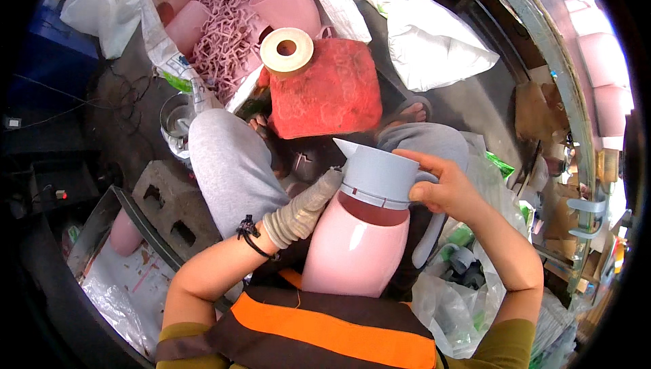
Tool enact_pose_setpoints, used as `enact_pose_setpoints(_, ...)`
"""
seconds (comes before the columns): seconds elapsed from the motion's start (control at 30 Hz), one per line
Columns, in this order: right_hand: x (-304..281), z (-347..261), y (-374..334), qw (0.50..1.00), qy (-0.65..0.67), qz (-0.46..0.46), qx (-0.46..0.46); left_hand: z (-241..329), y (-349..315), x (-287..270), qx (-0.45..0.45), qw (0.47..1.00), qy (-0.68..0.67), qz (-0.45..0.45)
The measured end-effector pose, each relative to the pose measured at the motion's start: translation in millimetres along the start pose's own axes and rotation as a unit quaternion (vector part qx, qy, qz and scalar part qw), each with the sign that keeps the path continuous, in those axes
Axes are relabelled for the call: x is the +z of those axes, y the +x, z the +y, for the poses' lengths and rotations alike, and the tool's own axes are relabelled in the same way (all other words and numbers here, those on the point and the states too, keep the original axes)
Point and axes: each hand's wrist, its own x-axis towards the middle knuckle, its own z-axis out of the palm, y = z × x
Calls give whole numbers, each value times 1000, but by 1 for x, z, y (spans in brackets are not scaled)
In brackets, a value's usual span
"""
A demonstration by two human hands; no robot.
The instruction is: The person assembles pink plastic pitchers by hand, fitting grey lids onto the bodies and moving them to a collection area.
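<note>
A glossy pink jug body [356, 250] stands in my lap with its rounded side toward me. Over its open mouth sits a grey-blue spout collar [380, 173] with a pointed lip at left and a long handle [427, 241] at right. A dark reddish band shows between collar and body. My right hand [444, 189], bare, grips the collar at the top of the handle, thumb on the near side. On the left side, my left hand [308, 209], in a dirty knitted glove, holds the jug near the collar; most of its fingers are hidden.
A red cloth-covered block [329, 91] carries a tape roll [287, 50]. Behind it a sack holds pink jug bodies [288, 4] and curled pink scraps [224, 26]. A concrete block [178, 203] lies left, a white sack [437, 47] far right, plastic bags with grey parts [464, 260] right.
</note>
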Motion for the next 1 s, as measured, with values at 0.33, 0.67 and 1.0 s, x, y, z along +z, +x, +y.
enact_pose_setpoints(0.33,-4,4,2,1000,-5,-7,8,-1,1,-4,-7,1000,10,21)
enact_pose_setpoints(0.67,-3,3,3,999,-35,-17,-7,-4,1,-11,-8,1000,-11,27)
enact_pose_setpoints(1.0,-10,22,8,980,-150,-33,-127,2,0,-3,19,983,182,3)
